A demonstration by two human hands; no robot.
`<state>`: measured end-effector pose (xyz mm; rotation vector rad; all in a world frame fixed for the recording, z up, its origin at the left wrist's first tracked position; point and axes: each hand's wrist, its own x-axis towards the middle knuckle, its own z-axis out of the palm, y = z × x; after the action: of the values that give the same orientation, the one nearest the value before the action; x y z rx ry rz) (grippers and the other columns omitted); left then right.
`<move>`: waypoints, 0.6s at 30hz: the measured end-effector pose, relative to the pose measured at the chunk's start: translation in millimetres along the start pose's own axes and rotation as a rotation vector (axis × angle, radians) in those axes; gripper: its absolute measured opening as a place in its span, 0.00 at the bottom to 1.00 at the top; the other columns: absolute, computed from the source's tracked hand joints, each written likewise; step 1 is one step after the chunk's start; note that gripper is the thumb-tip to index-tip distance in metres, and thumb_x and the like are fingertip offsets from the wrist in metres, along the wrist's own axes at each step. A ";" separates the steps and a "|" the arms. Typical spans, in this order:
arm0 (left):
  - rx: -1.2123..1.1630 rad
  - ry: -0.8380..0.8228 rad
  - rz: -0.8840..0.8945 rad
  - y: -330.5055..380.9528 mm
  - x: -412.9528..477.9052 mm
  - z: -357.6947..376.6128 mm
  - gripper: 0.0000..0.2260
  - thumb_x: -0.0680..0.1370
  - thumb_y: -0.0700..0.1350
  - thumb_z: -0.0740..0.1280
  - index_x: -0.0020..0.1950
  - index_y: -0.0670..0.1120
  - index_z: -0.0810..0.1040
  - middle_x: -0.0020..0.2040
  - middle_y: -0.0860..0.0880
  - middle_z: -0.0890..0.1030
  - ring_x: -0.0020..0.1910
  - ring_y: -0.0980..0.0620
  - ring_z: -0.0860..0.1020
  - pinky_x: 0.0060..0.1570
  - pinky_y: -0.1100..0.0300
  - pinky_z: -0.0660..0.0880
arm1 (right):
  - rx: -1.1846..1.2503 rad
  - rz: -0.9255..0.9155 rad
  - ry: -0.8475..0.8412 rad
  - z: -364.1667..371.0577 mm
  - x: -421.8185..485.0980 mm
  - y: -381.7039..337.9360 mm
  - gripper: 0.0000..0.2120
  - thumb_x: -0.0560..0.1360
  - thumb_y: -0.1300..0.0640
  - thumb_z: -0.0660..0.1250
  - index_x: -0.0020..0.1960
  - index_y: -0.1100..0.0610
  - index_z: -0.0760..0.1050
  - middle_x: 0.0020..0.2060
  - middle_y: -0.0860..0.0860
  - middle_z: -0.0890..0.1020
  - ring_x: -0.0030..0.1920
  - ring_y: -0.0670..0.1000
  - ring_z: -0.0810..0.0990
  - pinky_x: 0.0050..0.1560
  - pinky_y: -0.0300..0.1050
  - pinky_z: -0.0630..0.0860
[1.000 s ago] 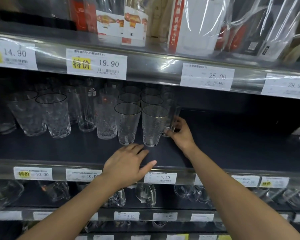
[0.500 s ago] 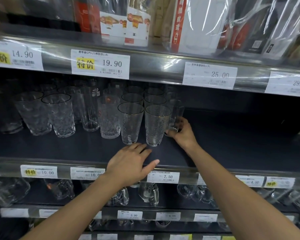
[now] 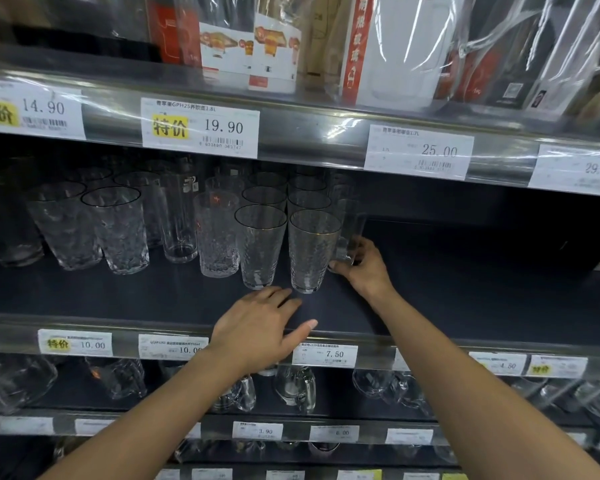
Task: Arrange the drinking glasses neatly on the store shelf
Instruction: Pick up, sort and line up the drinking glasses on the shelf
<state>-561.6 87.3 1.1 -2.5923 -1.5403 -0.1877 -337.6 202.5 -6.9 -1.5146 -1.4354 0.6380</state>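
**Hands Holding Still at the Glass Rows**

Almost nothing is shifting since half a second ago. The right hand (image 3: 362, 268) is still gripping the base of a clear glass (image 3: 352, 226), just right of the rimmed glasses (image 3: 312, 251) on the shelf (image 3: 465, 289). The left hand (image 3: 257, 327) is staying open, fingers straight, lying at the shelf's front edge near the front rimmed glasses.

Upper shelf rail (image 3: 309, 136) tags read 特价 14.90, 特价 19.90, 25.00, 29.90; middle shelf rail (image 3: 125, 341) 特价 10.00, 7.50, 4.50; lower shelf rail (image 3: 295, 433) 3.90, 6.00.
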 end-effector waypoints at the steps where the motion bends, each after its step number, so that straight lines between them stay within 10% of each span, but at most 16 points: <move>1: -0.001 0.003 0.002 0.0 0.1 -0.2 0.37 0.77 0.69 0.36 0.77 0.52 0.65 0.77 0.52 0.65 0.77 0.52 0.60 0.73 0.55 0.60 | 0.009 0.010 -0.010 -0.5 -1.0 -1.2 0.36 0.65 0.54 0.80 0.68 0.51 0.69 0.58 0.51 0.78 0.57 0.50 0.79 0.62 0.51 0.76; 18: -0.005 0.004 0.002 1.7 -0.6 -1.8 0.38 0.75 0.68 0.36 0.77 0.52 0.64 0.78 0.53 0.64 0.77 0.52 0.60 0.73 0.56 0.60 | 0.037 0.006 0.020 -2.0 -6.8 -5.6 0.31 0.68 0.60 0.79 0.68 0.55 0.70 0.48 0.45 0.79 0.51 0.45 0.78 0.57 0.41 0.74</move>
<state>-560.5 85.7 2.7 -2.5959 -1.5385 -0.1965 -339.9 194.9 -2.6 -1.4926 -1.3973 0.6481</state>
